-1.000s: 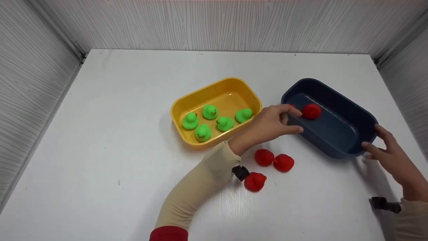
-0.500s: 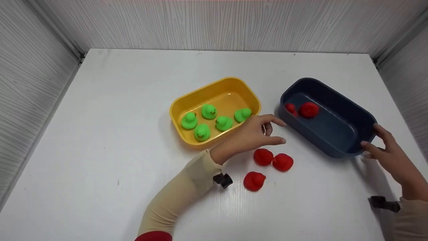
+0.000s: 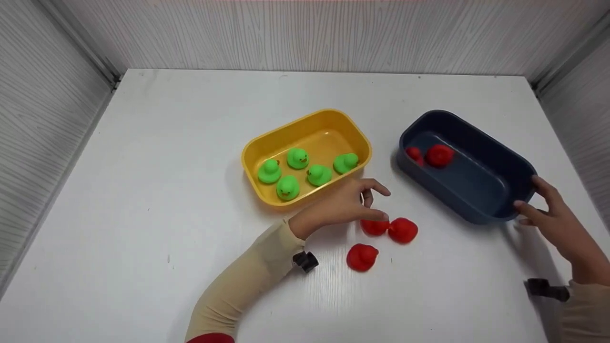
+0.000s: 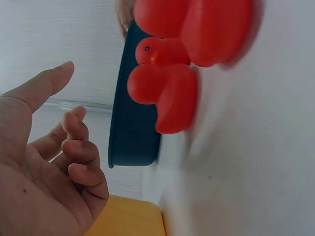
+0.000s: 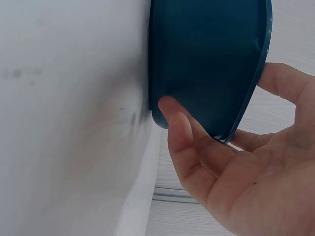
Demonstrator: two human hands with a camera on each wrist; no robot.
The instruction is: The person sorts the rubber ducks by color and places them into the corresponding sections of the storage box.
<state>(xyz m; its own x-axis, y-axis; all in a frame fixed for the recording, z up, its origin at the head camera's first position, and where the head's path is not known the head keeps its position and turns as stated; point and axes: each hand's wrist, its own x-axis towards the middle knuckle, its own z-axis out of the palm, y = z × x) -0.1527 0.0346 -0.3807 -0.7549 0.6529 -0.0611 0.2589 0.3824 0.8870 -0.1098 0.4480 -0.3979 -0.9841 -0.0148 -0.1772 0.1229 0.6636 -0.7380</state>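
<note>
1. My left hand (image 3: 345, 205) hovers over three red rubber ducks (image 3: 375, 226) lying loose on the white worktop (image 3: 157, 190), toward its near-right part. The fingers are loosely spread and hold nothing, their tips just above the nearest duck.
2. My right hand (image 3: 555, 219) rests on the near end of the dark blue tub (image 3: 500, 200) by the worktop's right edge, thumb and fingers lightly bracing its rim (image 5: 246, 98). A fourth red duck (image 3: 439, 155) sits inside.
3. The ducks look light, hollow and squashy; I judge a gentle pinch across the body the safest hold.
4. Five green ducks (image 3: 297, 158) sit in the yellow tub (image 3: 305, 124) at mid-worktop.
</note>
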